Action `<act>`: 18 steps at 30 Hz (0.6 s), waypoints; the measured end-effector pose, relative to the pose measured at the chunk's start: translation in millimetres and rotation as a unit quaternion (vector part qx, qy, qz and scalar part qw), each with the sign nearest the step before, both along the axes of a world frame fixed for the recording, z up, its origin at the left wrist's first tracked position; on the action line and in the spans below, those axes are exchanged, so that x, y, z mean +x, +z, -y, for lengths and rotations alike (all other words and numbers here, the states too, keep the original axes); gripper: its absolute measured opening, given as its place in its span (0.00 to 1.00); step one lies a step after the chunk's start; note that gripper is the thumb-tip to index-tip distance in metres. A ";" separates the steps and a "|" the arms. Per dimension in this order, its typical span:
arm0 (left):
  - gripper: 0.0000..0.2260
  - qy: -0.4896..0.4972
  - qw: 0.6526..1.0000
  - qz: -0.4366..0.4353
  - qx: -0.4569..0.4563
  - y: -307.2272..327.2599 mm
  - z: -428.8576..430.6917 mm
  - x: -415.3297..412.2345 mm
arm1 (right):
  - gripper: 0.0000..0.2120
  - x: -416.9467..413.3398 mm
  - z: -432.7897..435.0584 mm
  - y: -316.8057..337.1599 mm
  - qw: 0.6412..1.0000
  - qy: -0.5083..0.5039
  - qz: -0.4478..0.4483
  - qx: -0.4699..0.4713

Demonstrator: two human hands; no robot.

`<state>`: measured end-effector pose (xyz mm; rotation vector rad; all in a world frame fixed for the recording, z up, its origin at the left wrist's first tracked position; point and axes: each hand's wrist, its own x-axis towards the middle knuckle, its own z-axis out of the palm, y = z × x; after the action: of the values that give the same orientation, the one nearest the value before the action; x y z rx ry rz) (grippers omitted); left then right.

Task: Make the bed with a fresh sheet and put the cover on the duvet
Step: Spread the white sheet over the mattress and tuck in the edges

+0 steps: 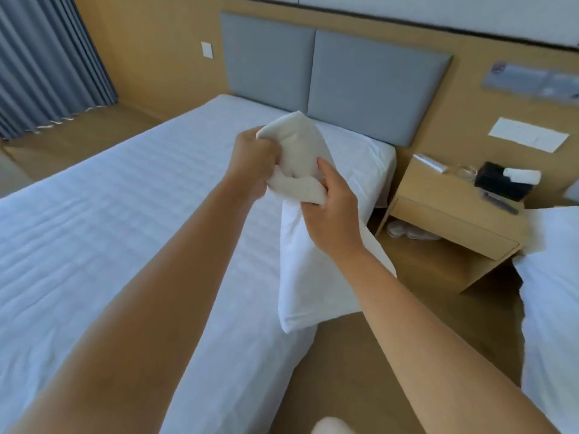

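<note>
Head view: the left hand curls round the bunched top of a white cloth, and the right hand pinches it just below, nearer the hanging length. Its long axis drops toward the person, over the right edge of the bed. Possibly the duvet cover; folds hide that. A white sheet covers the bed; 1 nightstand stands to the right.

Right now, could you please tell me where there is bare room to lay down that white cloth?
The sheeted bed is bare from the headboard to its near edge, left of the white cloth. The nightstand is bare at its front nearest the bed; its far side is crowded by a black box and small items.
</note>
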<state>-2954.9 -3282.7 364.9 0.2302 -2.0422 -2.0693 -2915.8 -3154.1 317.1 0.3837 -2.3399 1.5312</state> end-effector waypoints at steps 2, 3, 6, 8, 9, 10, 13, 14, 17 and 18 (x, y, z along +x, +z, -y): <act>0.08 0.047 0.998 -0.002 0.031 -0.6 35.5 -53.0 | 0.26 -67.2 30.7 -1.5 0.999 0.030 -0.025 0.023; 0.08 0.079 0.996 0.001 0.040 -6.8 56.7 -76.6 | 0.26 -99.2 48.9 -6.6 0.997 0.055 -0.032 0.042; 0.15 0.168 0.983 0.042 0.057 -57.0 120.6 -138.5 | 0.27 -184.6 108.9 -50.3 0.982 0.148 -0.025 0.114; 0.24 0.175 0.978 0.091 0.072 -116.0 153.7 -173.0 | 0.28 -232.8 147.4 -103.0 0.965 0.214 0.027 0.153; 0.27 0.181 0.970 0.134 0.087 -151.8 163.0 -184.1 | 0.30 -252.9 164.1 -133.1 0.948 0.256 0.070 0.177; 0.29 0.199 0.956 0.191 0.099 -190.3 164.5 -191.0 | 0.32 -269.8 177.3 -165.6 0.922 0.302 0.113 0.214; 0.25 0.228 0.896 0.356 0.133 -297.0 136.8 -201.5 | 0.40 -307.0 189.8 -258.9 0.832 0.365 0.169 0.382; 0.21 0.236 0.884 0.375 0.149 -325.0 123.1 -203.0 | 0.39 -318.1 184.8 -282.7 0.809 0.354 0.166 0.439; 0.15 0.292 0.880 0.369 0.058 -382.1 96.5 -214.6 | 0.40 -354.1 162.6 -334.6 0.753 0.338 0.189 0.532; 0.20 0.290 0.876 0.386 -0.001 -395.8 94.2 -220.0 | 0.41 -364.1 156.6 -345.6 0.743 0.340 0.213 0.535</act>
<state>-3174.9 -3376.9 -30.9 1.6691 -1.9397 -1.7029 -3279.9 -3310.7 -28.5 1.3842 -3.5053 0.1682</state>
